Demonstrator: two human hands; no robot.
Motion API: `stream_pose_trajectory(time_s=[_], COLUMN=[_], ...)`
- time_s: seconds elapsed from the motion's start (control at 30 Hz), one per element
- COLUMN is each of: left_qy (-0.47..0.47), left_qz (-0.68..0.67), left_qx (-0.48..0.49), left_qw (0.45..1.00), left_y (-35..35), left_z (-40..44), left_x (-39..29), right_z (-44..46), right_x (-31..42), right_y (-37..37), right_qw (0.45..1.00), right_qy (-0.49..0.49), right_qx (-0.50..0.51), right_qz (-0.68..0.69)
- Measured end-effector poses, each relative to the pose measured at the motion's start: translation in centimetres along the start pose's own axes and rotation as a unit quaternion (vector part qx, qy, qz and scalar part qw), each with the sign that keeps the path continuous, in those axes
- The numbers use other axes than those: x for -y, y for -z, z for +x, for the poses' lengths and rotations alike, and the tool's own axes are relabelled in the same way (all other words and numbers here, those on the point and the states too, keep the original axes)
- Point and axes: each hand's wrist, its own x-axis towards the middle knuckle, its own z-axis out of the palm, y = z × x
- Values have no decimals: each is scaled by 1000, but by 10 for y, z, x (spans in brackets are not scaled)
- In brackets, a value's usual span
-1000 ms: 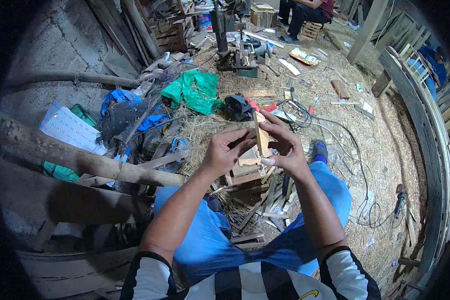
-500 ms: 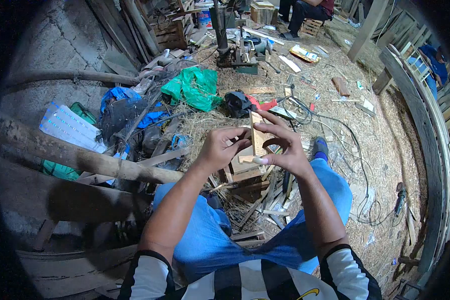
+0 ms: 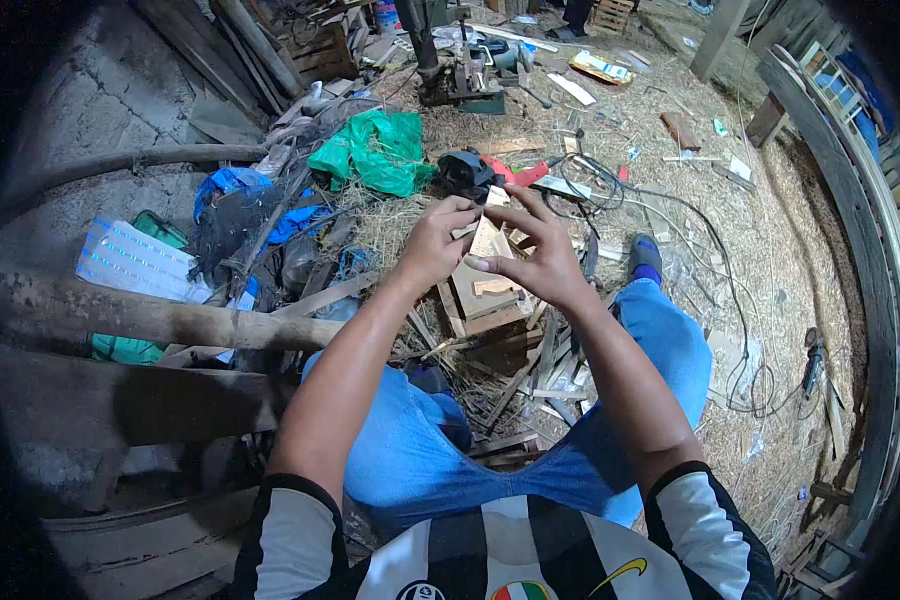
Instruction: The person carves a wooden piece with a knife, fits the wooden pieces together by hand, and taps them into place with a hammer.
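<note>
A small flat piece of wood (image 3: 486, 238) is tilted between my two hands, above a low wooden block (image 3: 472, 288). My left hand (image 3: 434, 243) pinches its left side with bent fingers. My right hand (image 3: 538, 252) grips it from the right, thumb at the near end and fingers over the far part. Another short wooden piece (image 3: 496, 286) lies on top of the block. Just beyond my fingertips is a red and black power tool (image 3: 515, 170), partly hidden by the hands.
A green plastic bag (image 3: 375, 152) and blue plastic (image 3: 232, 188) lie left. A thick bamboo pole (image 3: 170, 315) crosses at my left. Cables (image 3: 715, 270) run over the shavings-covered floor at right. A clamp-like metal machine (image 3: 470, 75) stands ahead. Wood scraps lie between my legs.
Both hands and the piece of wood have shifted slightly left and up in view, and the wood is now more tilted. The camera view has also tipped downward.
</note>
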Motion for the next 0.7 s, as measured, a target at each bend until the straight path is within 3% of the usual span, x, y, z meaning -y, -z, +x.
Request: stream_pose_trajectory(time_s=[0.13,0.27,0.37,0.47,0.7], left_qy=[-14,-9,39,5,40], left_qz=[11,32,20,50,56], left_qx=[44,72,104,87,125], left_qw=[999,997,994,995,990], left_y=[-7,-21,-22,-20,-16], left_z=[10,11,6,4,-3], left_x=[38,80,84,89,93], right_z=[-4,-11,-15,-13,-19], right_x=[-24,-47,-58,-67,-78], right_y=[-20,-34,-41,-48,-66], right_qw=[998,997,996,996,991], right_qy=[9,-72,-83,-79,-112], right_qx=[-32,4,21,32,72], right_qz=[-58,-28,-32,-18,-28])
